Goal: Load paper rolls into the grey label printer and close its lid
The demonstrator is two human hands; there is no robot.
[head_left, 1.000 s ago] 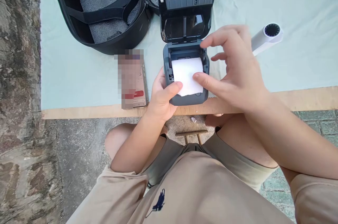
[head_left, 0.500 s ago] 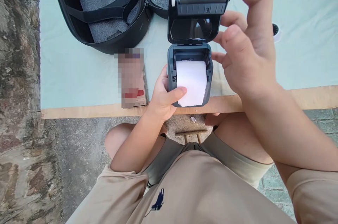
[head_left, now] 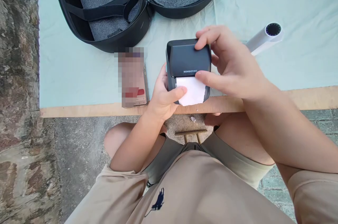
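A small dark label printer [head_left: 190,56] marked NIIMBOT is held above the table's front edge. My left hand [head_left: 166,93] grips its left side, the thumb pressing on the white paper [head_left: 190,92] that hangs from the front. The lid is down over the body, and the paper comes out below its front edge. My right hand [head_left: 229,62] is around the right side of the lid, with fingertips on the top far corner and the thumb at the front edge. Its other fingers are partly hidden.
Left of the printer lies a phone [head_left: 141,92], its screen mostly blurred out. An open black zip case [head_left: 126,37] with grey foam and straps stands at the back. A white cylinder [head_left: 264,37] with a dark round end lies to the right on the pale green cloth [head_left: 303,62].
The printer's lid has swung down from upright onto the body, with my right hand moving down and toward me on it. My left hand keeps its place on the printer.
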